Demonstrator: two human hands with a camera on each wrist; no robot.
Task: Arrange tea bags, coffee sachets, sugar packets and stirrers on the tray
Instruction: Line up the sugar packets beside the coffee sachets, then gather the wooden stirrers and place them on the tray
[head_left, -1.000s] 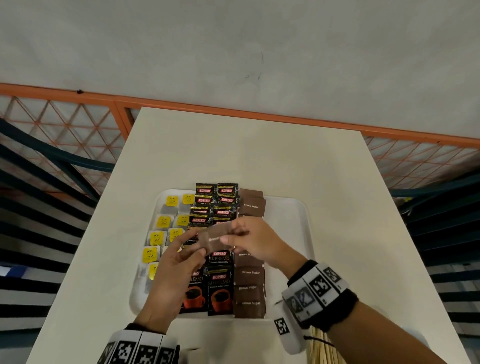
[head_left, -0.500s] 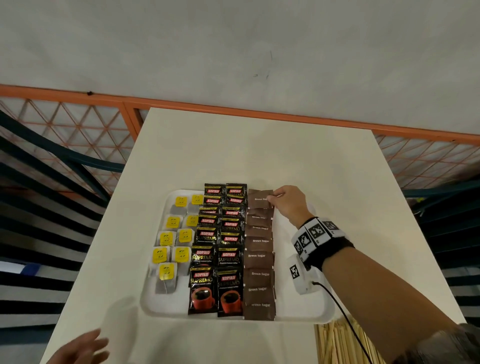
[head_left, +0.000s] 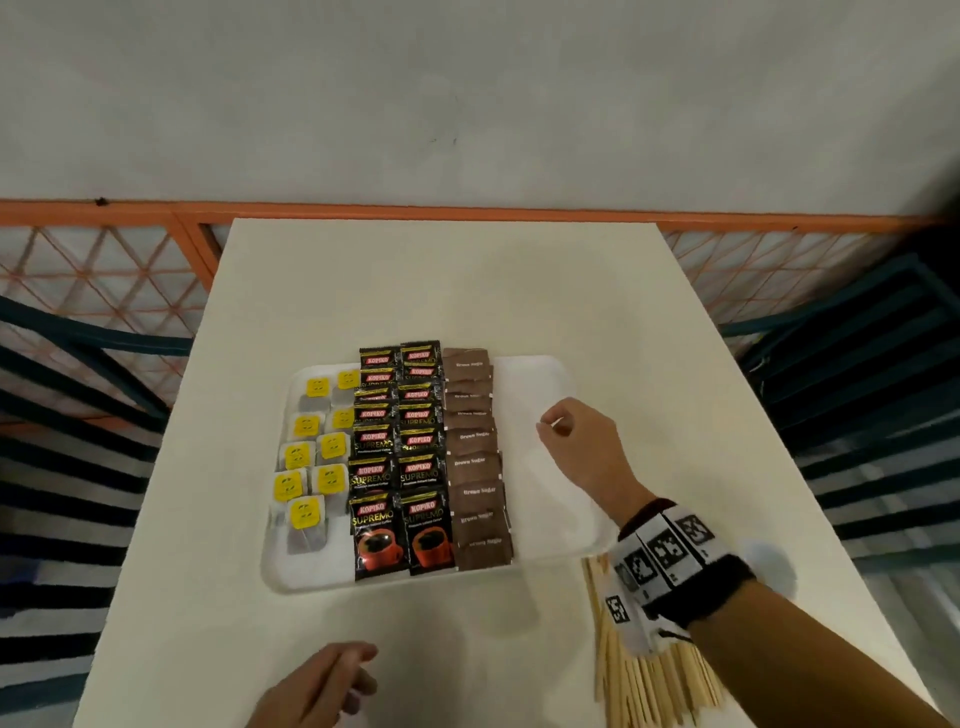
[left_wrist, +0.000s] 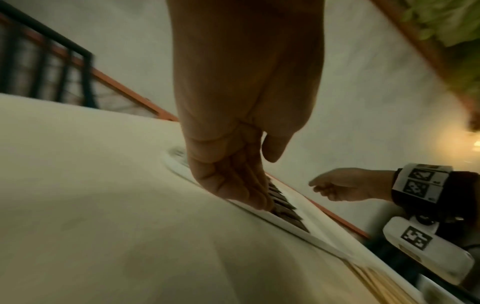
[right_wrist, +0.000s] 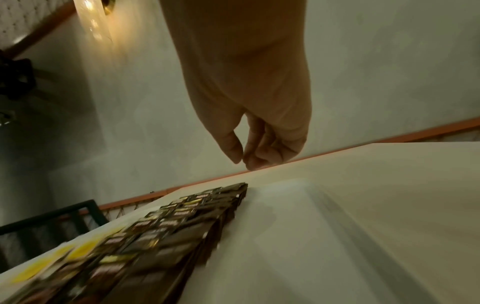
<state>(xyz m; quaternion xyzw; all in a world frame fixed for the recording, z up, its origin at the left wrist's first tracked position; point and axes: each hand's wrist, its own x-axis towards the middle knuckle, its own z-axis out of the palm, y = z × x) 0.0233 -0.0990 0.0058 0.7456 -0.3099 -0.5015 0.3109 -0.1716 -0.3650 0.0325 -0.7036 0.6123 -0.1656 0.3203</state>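
Lying beside empty right hand (head_left: 576, 447), sugar packets (head_left: 475, 462)

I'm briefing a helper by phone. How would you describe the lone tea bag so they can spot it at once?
Find the white tray on the table. Its left columns hold tea bags with yellow tags. The lone tea bag sits nearest the person, the only one with no partner beside it.

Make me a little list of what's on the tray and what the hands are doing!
tray: white, on the table
tea bags: yellow tags, left part of tray
coffee sachets: two black columns, middle
sugar packets: one brown column, right of the coffee
stirrers: wooden, off the tray, near right corner of table
right hand: above the tray's bare right part, holds nothing
left hand: near table edge, holds nothing
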